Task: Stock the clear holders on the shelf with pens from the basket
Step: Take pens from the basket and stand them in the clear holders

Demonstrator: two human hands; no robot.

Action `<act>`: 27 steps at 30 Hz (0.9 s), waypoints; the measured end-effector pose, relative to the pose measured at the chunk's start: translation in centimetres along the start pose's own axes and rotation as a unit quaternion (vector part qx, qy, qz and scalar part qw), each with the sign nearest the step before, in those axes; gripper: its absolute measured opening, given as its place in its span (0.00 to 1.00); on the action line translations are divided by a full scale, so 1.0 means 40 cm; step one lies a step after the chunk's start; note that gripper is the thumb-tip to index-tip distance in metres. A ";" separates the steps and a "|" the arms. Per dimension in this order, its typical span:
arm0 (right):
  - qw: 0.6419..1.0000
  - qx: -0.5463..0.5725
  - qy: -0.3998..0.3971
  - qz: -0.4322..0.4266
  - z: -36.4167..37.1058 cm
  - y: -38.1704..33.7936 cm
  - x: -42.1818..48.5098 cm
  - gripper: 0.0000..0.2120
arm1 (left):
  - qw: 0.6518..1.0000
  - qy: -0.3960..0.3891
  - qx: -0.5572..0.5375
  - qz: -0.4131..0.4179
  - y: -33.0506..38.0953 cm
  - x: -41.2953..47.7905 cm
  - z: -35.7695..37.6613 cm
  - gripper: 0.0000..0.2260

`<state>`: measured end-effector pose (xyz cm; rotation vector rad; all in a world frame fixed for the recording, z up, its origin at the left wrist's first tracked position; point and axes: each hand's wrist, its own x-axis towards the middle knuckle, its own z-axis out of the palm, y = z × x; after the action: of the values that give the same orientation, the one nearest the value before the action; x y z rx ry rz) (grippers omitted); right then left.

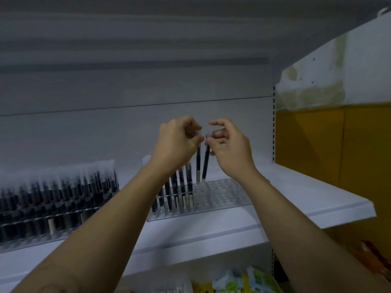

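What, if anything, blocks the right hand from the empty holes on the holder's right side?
Probably nothing: the right hand, pinching a pen, hangs above the holder, whose right holes look empty.

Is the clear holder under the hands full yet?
No, the clear holder has pens only in its left part; its right part holds none.

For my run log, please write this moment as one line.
left hand: pinches first pen | right hand: pinches second pen | both pens: over clear holder | clear holder: partly filled
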<state>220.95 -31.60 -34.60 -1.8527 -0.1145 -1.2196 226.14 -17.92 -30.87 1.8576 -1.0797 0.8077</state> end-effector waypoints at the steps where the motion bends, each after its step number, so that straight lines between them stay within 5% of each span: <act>1: 1.000 0.001 0.001 0.001 0.006 0.007 0.005 0.14 | 1.000 -0.003 0.003 0.000 -0.008 0.001 0.005 0.06; 12: 1.000 -0.005 0.004 0.027 0.036 0.060 0.020 0.14 | 0.995 -0.062 0.036 -0.067 -0.065 -0.017 0.043 0.04; 16: 0.987 -0.108 -0.110 0.035 0.038 0.072 0.004 0.13 | 0.992 -0.061 0.066 -0.085 -0.068 -0.007 0.042 0.05; 27: 0.954 -0.214 -0.205 0.041 0.042 0.080 -0.064 0.31 | 0.982 -0.108 0.045 -0.147 -0.062 0.040 0.030 0.05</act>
<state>222.44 -31.39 -38.78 -2.4490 0.0014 -0.8270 229.20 -18.86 -30.91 2.1567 -0.8786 0.4980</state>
